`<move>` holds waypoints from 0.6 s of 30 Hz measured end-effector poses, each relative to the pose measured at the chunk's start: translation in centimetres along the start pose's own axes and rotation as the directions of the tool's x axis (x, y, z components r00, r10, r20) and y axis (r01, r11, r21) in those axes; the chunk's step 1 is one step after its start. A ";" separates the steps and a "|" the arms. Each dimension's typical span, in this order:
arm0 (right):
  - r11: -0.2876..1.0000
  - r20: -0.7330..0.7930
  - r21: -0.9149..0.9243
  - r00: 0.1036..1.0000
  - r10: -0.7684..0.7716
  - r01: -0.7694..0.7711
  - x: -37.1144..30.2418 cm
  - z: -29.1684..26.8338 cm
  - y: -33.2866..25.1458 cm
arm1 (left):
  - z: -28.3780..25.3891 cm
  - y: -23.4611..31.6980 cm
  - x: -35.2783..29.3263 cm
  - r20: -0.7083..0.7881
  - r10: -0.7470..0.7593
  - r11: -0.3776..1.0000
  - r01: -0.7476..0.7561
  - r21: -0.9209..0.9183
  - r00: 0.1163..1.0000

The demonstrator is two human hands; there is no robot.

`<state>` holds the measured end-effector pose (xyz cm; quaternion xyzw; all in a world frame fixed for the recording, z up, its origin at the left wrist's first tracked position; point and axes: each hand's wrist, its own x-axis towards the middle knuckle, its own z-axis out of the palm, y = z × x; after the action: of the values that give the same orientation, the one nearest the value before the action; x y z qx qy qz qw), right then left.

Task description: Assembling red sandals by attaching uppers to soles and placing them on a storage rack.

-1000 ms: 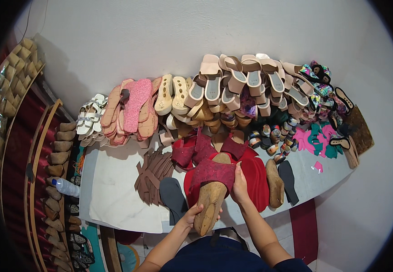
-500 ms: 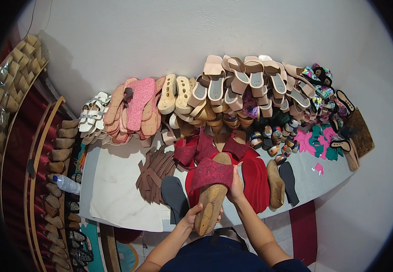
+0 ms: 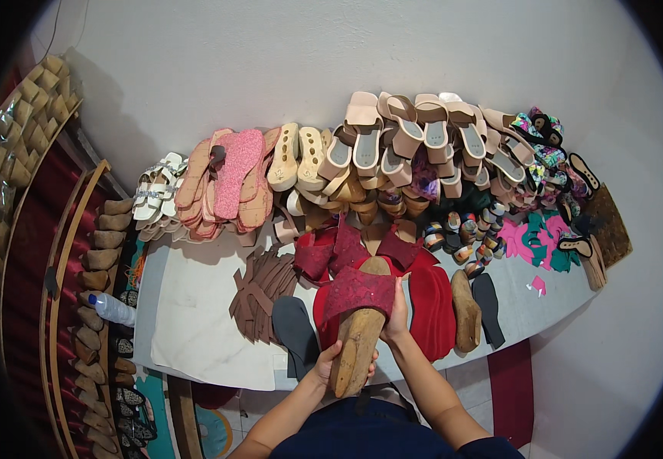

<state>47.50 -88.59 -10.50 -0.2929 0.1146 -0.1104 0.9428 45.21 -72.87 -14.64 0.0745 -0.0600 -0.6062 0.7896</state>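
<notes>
Wooden last (image 3: 357, 350): at the lower centre of the frame, lifted in front of the tabletop (image 3: 549, 310) edge, its narrow end pointing down toward the wearer.
Red strap (image 3: 360, 294): a patterned band laid across the upper part of the last, its side edges folding down out of sight.
Left hand (image 3: 325, 362): grip closed around the last's lower end, thumb on the near side, fingertips showing past the far side.
Right hand (image 3: 397, 315): grip apparently closed on the red strap at its right edge, thumb upward; the other fingers are hidden behind.
Step in hand: this looks like seating or checking the strap on the last, one hand steadying the wood, the other minding the band's edge.
Next move: it would seem to call for a steady last and even pressure on both strap edges, so that the band sits square; whether it is fastened underneath cannot be told.
Red soles (image 3: 432, 314): stacked just right of the right hand, at centre right.
Second last (image 3: 465, 314): lying beyond those soles, beside a dark grey sole (image 3: 487, 310).
Brown strips (image 3: 261, 298): piled left of centre.
</notes>
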 end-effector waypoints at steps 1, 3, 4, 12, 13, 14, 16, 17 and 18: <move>1.000 0.000 -0.001 1.000 0.001 -0.001 0.0 0.0 0.0 | 0.1 0.1 0.0 0.000 0.001 1.000 -0.001 -0.001 1.000; 0.991 0.119 0.130 0.993 0.022 -0.037 -0.1 -0.1 -0.2 | 0.3 0.2 0.2 0.035 -0.018 0.999 0.019 -0.031 0.999; 0.991 0.120 0.130 0.992 0.023 -0.039 -0.1 -0.2 -0.2 | 0.3 0.1 0.3 0.034 -0.017 0.999 0.018 -0.031 0.999; 0.979 0.026 -0.044 0.979 -0.200 0.201 0.1 0.8 -0.1 | -0.3 0.1 0.5 -0.019 -0.019 1.000 0.019 -0.018 1.000; 0.979 0.026 -0.045 0.980 -0.199 0.200 0.2 0.7 -0.2 | -0.3 0.2 0.5 -0.019 -0.018 1.000 0.017 -0.020 1.000; 0.953 -0.005 -0.176 0.968 -0.251 0.246 0.3 0.4 -0.3 | -0.3 0.3 0.5 -0.044 -0.016 1.000 0.017 0.023 0.999; 0.909 -0.030 -0.307 0.951 -0.307 0.283 0.6 -0.4 -0.4 | -0.2 0.4 0.6 -0.068 -0.015 0.998 0.019 0.064 0.998; 0.903 -0.022 -0.331 0.954 -0.298 0.274 0.8 -0.9 -0.4 | -0.1 0.4 0.6 -0.068 -0.012 0.997 0.017 0.076 0.998; 0.896 -0.015 -0.356 0.957 -0.289 0.265 0.9 -1.3 -0.4 | 0.0 0.4 0.7 -0.069 -0.009 0.996 0.015 0.087 0.998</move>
<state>47.88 -89.86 -11.43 -0.4653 0.1214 -0.2308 0.8458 45.74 -73.48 -14.57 0.1302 -0.0590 -0.6048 0.7834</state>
